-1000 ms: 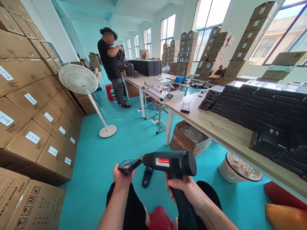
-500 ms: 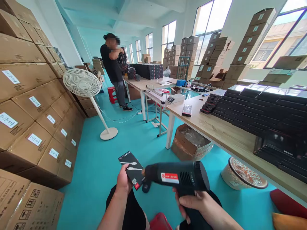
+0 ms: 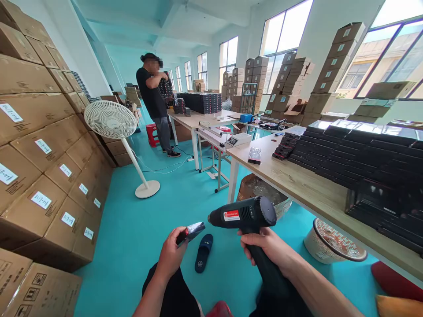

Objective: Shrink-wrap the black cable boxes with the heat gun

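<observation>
My right hand (image 3: 261,244) is wrapped round the handle of a black heat gun (image 3: 243,213) with a red and white label. Its nozzle points left. In my left hand (image 3: 173,251) is a small black box (image 3: 195,229) with a shiny, film-like surface, turned so that a narrow side shows. A short gap lies between the nozzle and the box. Below them a dark slipper (image 3: 204,253) rests on the floor.
Many black boxes (image 3: 346,154) are stacked on the wooden table (image 3: 297,176) at right, with one box (image 3: 254,155) apart. A white fan (image 3: 110,121) and cartons (image 3: 42,145) stand left. Under the table are a bin (image 3: 325,246) and a carton (image 3: 246,187). A person (image 3: 153,97) stands beyond.
My left hand has turned the box from its broad printed face to a narrow side. The heat gun has risen slightly, and its nozzle no longer overlaps the box.
</observation>
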Motion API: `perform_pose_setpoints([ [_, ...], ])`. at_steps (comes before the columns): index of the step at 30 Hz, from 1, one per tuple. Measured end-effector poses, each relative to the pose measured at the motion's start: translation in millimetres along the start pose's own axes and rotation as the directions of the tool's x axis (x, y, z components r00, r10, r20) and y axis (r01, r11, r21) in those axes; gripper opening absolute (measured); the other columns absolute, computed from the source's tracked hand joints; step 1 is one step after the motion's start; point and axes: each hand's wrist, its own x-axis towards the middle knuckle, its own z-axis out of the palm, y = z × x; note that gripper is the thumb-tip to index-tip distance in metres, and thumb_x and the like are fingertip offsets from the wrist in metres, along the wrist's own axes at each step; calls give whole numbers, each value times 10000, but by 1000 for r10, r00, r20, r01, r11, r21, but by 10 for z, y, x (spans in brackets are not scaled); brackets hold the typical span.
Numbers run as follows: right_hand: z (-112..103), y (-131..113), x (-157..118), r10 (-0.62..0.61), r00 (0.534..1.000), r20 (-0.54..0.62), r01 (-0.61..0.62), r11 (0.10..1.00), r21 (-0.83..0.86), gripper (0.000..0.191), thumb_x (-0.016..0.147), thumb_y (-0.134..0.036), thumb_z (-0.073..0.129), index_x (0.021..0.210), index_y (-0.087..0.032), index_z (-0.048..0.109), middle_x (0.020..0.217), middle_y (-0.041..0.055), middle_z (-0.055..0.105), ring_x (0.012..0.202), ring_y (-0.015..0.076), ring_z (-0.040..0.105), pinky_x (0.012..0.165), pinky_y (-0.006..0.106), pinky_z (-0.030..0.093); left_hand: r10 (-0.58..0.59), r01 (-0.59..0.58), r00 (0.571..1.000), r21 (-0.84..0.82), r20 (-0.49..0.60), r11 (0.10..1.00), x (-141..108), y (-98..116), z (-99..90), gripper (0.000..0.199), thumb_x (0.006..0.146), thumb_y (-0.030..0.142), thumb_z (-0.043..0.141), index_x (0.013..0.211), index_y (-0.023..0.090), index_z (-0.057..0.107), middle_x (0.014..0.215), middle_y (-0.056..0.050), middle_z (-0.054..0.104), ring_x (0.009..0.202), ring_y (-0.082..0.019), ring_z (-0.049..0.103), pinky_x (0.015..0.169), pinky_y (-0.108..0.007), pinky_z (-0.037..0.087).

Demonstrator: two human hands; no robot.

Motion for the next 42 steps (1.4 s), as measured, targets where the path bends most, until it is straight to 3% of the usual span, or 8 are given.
perform_pose_setpoints([
  [9, -42, 5, -81, 43, 999, 24, -43, 999, 4, 288, 663, -309, 750, 887, -154, 659, 641, -17, 631, 515, 138, 573, 468, 269, 450, 52, -49, 999, 161, -14, 986, 11, -147, 20, 279, 784, 357, 633, 1029, 261, 727, 1136, -80, 718, 1007, -281, 669, 798, -351, 535],
  [13, 83, 65, -92, 77, 967, 244, -96, 993, 66, 315, 647, -285, 761, 917, -138, 691, 669, 10, 668, 504, 147, 593, 464, 269, 450, 5, -6, 1000, 63, 22, 998, 11, -176, 44, 302, 741, 322, 696, 1028, 232, 726, 1064, -67, 742, 970, -273, 679, 790, -339, 538],
  [15, 81, 65, -47, 34, 980, 196, -50, 996, 76, 325, 663, -302, 774, 935, -141, 697, 684, 9, 670, 527, 146, 597, 476, 267, 462, -80, 84, 996, -80, 50, 993, -5, -168, 45, 328, 733, 321, 730, 1042, 214, 721, 973, -54, 753, 907, -261, 687, 784, -342, 544],
  [18, -48, 8, 58, 2, 1000, 18, -3, 997, 83, 297, 681, -328, 768, 897, -140, 687, 669, 1, 652, 535, 139, 587, 467, 257, 460, -264, 293, 956, -372, 128, 881, -52, -138, 46, 343, 733, 322, 772, 1046, 194, 718, 916, -50, 761, 836, -239, 703, 746, -329, 557],
  [22, -201, -82, 146, 5, 998, 56, -11, 994, 105, 265, 701, -308, 757, 884, -127, 694, 686, 19, 664, 549, 144, 602, 467, 258, 467, -479, 474, 857, -655, 189, 589, -103, -100, 75, 308, 749, 179, 766, 1052, 194, 713, 923, -49, 773, 767, -209, 726, 710, -317, 583],
  [33, -211, 319, -167, 226, 937, 267, -220, 974, -53, 233, 653, -231, 732, 862, -150, 672, 593, -4, 638, 489, 136, 576, 428, 228, 416, -622, 453, 768, -816, 153, 359, -24, -204, -19, 216, 902, 136, 573, 1071, 140, 708, 829, -74, 774, 699, -234, 736, 703, -394, 614],
  [38, -298, 660, -329, 184, 969, 167, -214, 960, 179, 289, 703, -302, 737, 924, -123, 692, 686, 21, 662, 519, 137, 586, 462, 246, 457, -701, 351, 710, -898, 71, 265, -2, -293, -34, 295, 965, 160, 473, 1149, 155, 705, 801, -49, 767, 709, -221, 730, 715, -401, 606],
  [42, -279, 730, -340, 155, 976, 150, -196, 927, 318, 316, 702, -326, 746, 923, -104, 707, 693, 32, 656, 493, 126, 569, 434, 233, 417, -677, 312, 732, -921, 75, 235, -15, -347, -37, 281, 954, 151, 484, 1103, 172, 721, 787, -39, 761, 700, -211, 722, 718, -381, 597],
])
